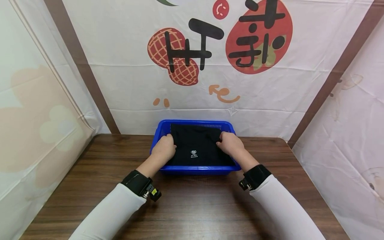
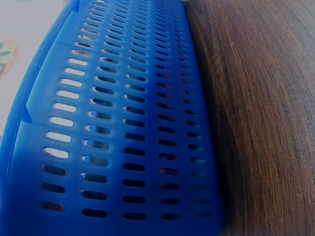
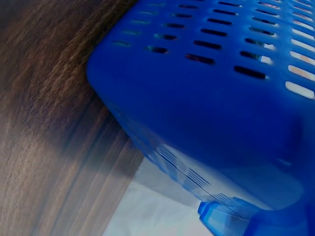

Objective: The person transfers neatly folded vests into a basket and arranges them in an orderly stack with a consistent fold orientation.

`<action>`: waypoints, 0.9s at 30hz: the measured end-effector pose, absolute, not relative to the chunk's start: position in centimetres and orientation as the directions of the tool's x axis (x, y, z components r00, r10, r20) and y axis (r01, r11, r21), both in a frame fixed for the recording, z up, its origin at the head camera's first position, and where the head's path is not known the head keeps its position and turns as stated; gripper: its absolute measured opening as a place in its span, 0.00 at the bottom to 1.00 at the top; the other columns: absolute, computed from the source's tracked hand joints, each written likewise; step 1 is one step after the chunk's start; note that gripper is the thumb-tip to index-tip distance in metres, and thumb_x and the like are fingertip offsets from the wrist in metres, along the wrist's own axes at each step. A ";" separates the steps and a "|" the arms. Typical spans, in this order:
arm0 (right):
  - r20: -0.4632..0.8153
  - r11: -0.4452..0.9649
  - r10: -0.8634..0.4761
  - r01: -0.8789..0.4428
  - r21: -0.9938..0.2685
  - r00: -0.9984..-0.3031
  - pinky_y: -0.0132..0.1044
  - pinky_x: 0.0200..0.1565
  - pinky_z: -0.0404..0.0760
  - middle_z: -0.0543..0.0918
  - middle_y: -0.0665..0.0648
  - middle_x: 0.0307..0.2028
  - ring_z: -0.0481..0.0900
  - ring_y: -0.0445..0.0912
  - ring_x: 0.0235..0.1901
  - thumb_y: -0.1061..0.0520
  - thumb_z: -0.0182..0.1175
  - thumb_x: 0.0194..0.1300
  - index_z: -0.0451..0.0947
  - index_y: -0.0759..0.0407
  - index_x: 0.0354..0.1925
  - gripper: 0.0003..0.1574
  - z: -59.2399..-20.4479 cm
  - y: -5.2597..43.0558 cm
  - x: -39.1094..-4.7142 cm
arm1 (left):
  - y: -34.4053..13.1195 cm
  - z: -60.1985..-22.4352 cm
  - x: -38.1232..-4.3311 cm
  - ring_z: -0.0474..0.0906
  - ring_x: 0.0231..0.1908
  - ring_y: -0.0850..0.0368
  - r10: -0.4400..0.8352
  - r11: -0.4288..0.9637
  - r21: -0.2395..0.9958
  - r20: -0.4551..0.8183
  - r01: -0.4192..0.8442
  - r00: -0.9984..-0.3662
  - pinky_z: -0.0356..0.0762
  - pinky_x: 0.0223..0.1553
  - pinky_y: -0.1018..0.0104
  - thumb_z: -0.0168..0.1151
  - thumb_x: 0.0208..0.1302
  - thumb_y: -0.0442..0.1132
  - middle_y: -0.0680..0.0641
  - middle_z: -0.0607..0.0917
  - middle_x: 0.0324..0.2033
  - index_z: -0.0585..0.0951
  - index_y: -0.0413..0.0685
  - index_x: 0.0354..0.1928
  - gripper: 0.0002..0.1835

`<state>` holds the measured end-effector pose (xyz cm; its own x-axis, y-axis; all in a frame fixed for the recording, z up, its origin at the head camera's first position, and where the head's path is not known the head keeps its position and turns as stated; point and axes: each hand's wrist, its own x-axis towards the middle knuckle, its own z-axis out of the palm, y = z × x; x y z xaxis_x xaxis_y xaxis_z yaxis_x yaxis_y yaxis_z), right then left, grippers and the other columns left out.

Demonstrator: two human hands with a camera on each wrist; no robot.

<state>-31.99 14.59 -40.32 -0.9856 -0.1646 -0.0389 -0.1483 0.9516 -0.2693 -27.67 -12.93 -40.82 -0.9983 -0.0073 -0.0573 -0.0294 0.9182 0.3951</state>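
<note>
A black cloth (image 1: pixel 195 143) with a small white printed logo lies spread across a blue plastic basket (image 1: pixel 199 169) in the head view. My left hand (image 1: pixel 163 148) has curled fingers at the cloth's left edge and grips it there. At the opposite edge, my right hand (image 1: pixel 232 145) pinches the cloth between thumb and fingers. Both hands are over the basket, inside its side rims. The slotted basket wall (image 2: pixel 133 123) fills most of the left wrist view, and a basket corner (image 3: pixel 197 103) fills the right wrist view; neither view shows a hand.
The basket stands near the back edge of a dark wooden table (image 1: pixel 198 206). Behind it hangs a white printed curtain (image 1: pixel 126 83), with more pale curtain (image 1: pixel 354 110) on both sides. Through the basket's slots, bits of coloured things show.
</note>
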 end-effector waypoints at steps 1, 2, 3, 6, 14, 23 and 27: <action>-0.032 0.952 -0.166 -0.151 -0.268 -0.986 0.44 0.33 0.75 0.81 0.53 0.33 0.78 0.48 0.30 0.47 0.64 0.71 0.77 0.54 0.38 0.13 -40.4 14.6 -32.0 | -12.9 -40.8 -27.7 0.83 0.51 0.43 -0.006 0.919 0.393 -0.053 -0.026 -0.999 0.83 0.44 0.50 0.56 0.78 0.41 0.33 0.81 0.57 0.66 0.31 0.70 0.27; -0.028 0.952 -0.167 -0.154 -0.265 -0.986 0.44 0.34 0.76 0.82 0.53 0.34 0.78 0.48 0.31 0.47 0.64 0.71 0.78 0.54 0.39 0.12 -40.4 14.5 -32.0 | -12.9 -40.8 -27.6 0.83 0.50 0.43 -0.004 0.920 0.392 -0.050 -0.023 -0.999 0.83 0.44 0.50 0.56 0.77 0.40 0.33 0.81 0.56 0.66 0.30 0.69 0.27; -0.026 0.952 -0.166 -0.154 -0.263 -0.986 0.45 0.35 0.77 0.82 0.53 0.35 0.79 0.47 0.31 0.47 0.64 0.71 0.78 0.54 0.40 0.12 -40.4 14.5 -32.0 | -12.9 -40.9 -27.6 0.84 0.50 0.43 -0.004 0.920 0.390 -0.047 -0.022 -0.999 0.83 0.44 0.50 0.56 0.77 0.40 0.33 0.81 0.56 0.67 0.30 0.69 0.26; -0.026 0.954 -0.163 -0.151 -0.258 -0.986 0.46 0.38 0.79 0.84 0.54 0.39 0.80 0.48 0.34 0.46 0.64 0.71 0.78 0.54 0.42 0.13 -40.5 14.4 -31.9 | -13.0 -41.0 -27.6 0.84 0.50 0.43 -0.004 0.922 0.388 -0.039 -0.019 -0.999 0.83 0.45 0.49 0.57 0.77 0.40 0.33 0.82 0.55 0.68 0.30 0.68 0.26; -0.028 0.960 -0.167 -0.156 -0.232 -0.986 0.50 0.43 0.83 0.85 0.57 0.45 0.83 0.51 0.39 0.46 0.64 0.72 0.79 0.56 0.48 0.16 -40.4 14.2 -31.5 | -13.0 -41.2 -27.7 0.83 0.52 0.42 0.003 0.926 0.378 -0.029 -0.008 -1.000 0.83 0.45 0.49 0.58 0.76 0.40 0.33 0.81 0.57 0.69 0.32 0.68 0.25; 0.002 0.961 -0.185 -0.181 -0.210 -0.983 0.51 0.45 0.84 0.86 0.59 0.48 0.85 0.53 0.44 0.47 0.64 0.71 0.79 0.58 0.51 0.19 -40.6 14.3 -31.5 | -12.8 -41.1 -27.4 0.81 0.51 0.44 0.012 0.931 0.366 -0.037 -0.003 -0.999 0.82 0.43 0.51 0.55 0.75 0.34 0.34 0.79 0.59 0.71 0.33 0.66 0.22; 0.016 0.960 -0.192 -0.192 -0.206 -0.981 0.52 0.44 0.84 0.87 0.59 0.48 0.86 0.53 0.44 0.48 0.64 0.71 0.79 0.59 0.52 0.19 -40.6 14.3 -31.4 | -12.7 -41.0 -27.2 0.81 0.51 0.45 0.013 0.932 0.363 -0.025 0.003 -1.000 0.81 0.43 0.51 0.54 0.73 0.31 0.34 0.80 0.57 0.73 0.33 0.64 0.20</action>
<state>-31.37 14.27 -40.65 -0.9812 -0.1925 0.0158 -0.1915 0.9596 -0.2062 -27.23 -12.69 -40.97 -0.9996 0.0129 -0.0254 0.0028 0.9318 0.3629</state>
